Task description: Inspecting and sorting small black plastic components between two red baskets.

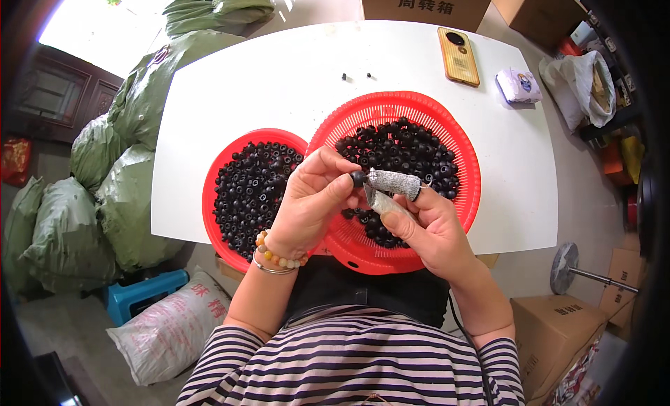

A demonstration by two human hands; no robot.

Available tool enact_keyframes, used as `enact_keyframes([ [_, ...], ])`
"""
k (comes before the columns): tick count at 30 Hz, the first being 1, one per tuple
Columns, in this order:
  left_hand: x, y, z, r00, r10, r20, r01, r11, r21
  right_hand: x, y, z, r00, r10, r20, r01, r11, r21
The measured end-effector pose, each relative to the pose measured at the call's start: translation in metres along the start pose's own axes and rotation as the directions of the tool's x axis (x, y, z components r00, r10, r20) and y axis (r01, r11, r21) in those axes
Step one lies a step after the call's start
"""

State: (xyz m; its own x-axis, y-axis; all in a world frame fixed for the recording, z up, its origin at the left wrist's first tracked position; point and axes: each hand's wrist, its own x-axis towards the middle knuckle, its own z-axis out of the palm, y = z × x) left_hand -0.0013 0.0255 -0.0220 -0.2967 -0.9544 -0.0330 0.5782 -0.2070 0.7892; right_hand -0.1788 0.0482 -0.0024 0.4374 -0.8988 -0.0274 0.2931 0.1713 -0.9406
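Observation:
My left hand [317, 196], with a bead bracelet and a bangle at its wrist, pinches a small round black part [359, 178] between thumb and fingertips. My right hand [429, 221] wears a grey knit sleeve [394, 181] on its index finger. Between its thumb and fingers sits what looks like a small knife [382, 202], pale and wrapped at the grip, its thin metal edge close to the black part. Both hands are above a red slotted basket [469, 161] holding many black parts. Left of it, a red basin [211, 189] holds many more, several showing round holes.
The white table [244, 92] carries two tiny black bits [344, 76], a yellow-cased phone [459, 55] and a tissue pack [518, 85]. Green sacks [70, 224] are piled at left, near a blue stool [143, 294] and a white sack [171, 329]. Cardboard boxes [558, 343] stand at right.

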Motion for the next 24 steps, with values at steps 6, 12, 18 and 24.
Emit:
enact_keyframes([
  [6,0.000,0.000,0.000,1.000,0.021,0.012,-0.022,0.999,0.042,0.002,-0.001,-0.003,1.000,0.013,0.006,-0.013,0.999,-0.040],
  [12,0.002,0.000,0.001,0.999,0.044,0.015,-0.045,0.997,0.067,0.001,-0.004,-0.002,0.999,0.045,0.005,-0.045,0.999,-0.005],
  [18,0.002,0.000,-0.001,1.000,0.011,0.004,-0.011,0.998,0.069,0.000,-0.005,-0.004,0.998,0.061,-0.001,-0.061,0.997,-0.038],
  [24,0.003,-0.001,-0.002,0.997,0.068,0.020,-0.070,0.984,0.166,0.002,0.005,0.000,0.998,-0.027,-0.062,0.024,0.998,-0.053],
])
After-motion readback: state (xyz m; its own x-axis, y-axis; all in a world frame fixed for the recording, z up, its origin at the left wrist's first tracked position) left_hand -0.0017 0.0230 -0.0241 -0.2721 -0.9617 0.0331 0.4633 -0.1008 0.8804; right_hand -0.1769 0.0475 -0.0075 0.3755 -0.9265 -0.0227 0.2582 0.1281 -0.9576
